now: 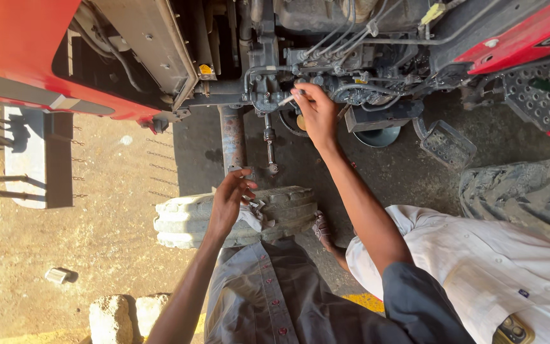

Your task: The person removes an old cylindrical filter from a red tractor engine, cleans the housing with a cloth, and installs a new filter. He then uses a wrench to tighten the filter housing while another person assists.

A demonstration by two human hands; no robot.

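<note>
My right hand [316,114] reaches up to the dark engine block [338,70] of a red tractor. Its fingers pinch a small light-coloured rod-like tool [286,99] against the pump fittings and hoses there. My left hand [229,202] is lower, over the small front tyre [186,223], with bent fingers closed on a crumpled white cloth [254,218] that lies on the tread. Both forearms are bare, and my grey buttoned shirt [268,299] fills the bottom of the view.
A person in a white shirt [498,267] crouches close on my right. A rusty axle tube [232,137] and a thin rod [268,143] hang below the engine. A perforated metal step [536,99], a pedal [448,143] and stone blocks [125,315] lie around on the dirt.
</note>
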